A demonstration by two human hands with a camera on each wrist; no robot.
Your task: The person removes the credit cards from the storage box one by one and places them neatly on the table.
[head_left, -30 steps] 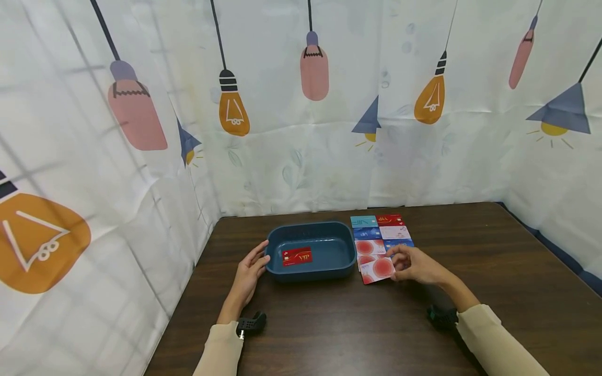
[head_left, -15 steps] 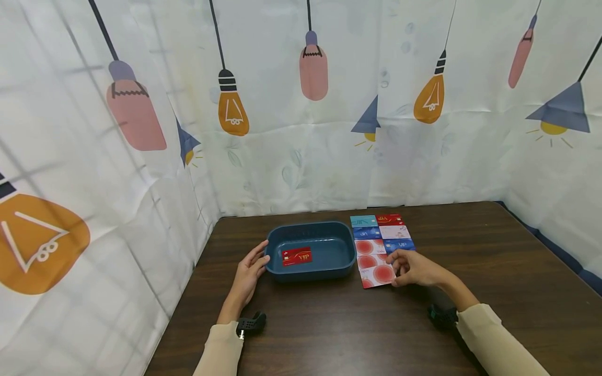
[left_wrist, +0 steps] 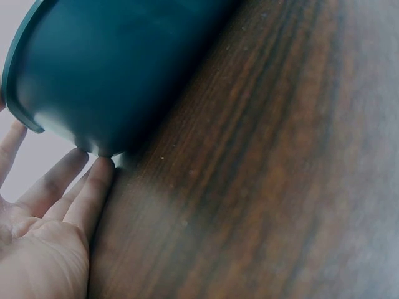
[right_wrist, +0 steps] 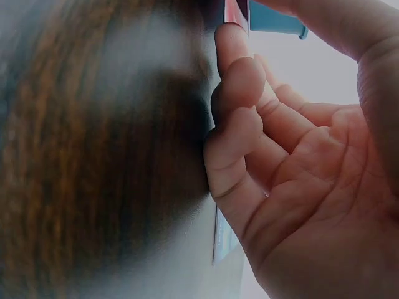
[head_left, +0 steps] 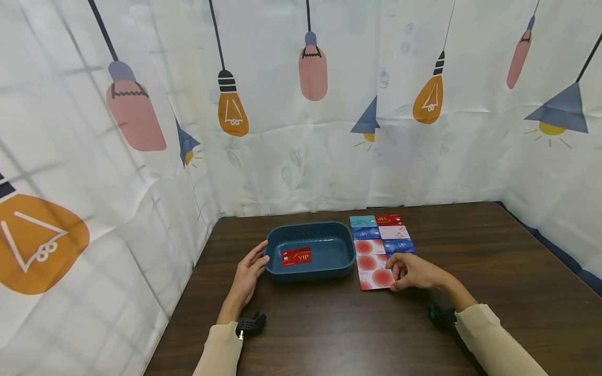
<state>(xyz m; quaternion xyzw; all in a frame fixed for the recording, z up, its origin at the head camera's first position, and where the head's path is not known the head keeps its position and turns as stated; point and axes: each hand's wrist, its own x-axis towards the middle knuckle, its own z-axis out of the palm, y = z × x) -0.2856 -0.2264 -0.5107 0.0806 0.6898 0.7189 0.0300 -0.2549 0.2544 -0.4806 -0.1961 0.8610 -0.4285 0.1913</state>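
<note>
A dark blue tub (head_left: 324, 263) stands on the brown table (head_left: 494, 250) with a red VIP card (head_left: 297, 256) lying in it. My left hand (head_left: 249, 274) rests with straight fingers against the tub's left end; in the left wrist view the fingertips (left_wrist: 93, 180) touch the tub (left_wrist: 124, 68) at its base. Right of the tub, several cards (head_left: 382, 237) lie in two columns. My right hand (head_left: 409, 271) has curled fingers and pinches the right edge of the nearest white card with red circles (head_left: 373, 278), which lies flat. The right wrist view shows a fingertip (right_wrist: 232, 37) at that card's edge (right_wrist: 237, 11).
Printed curtains (head_left: 141, 156) close in the table at the back, left and right. Black wrist mounts (head_left: 251, 322) (head_left: 441, 316) sit by both sleeves. Bare tabletop stretches right of the cards and along the near edge.
My right hand has drawn the red-circle card nearer and turned it from tilted to lined up under the left column. The left hand and the tub have not moved.
</note>
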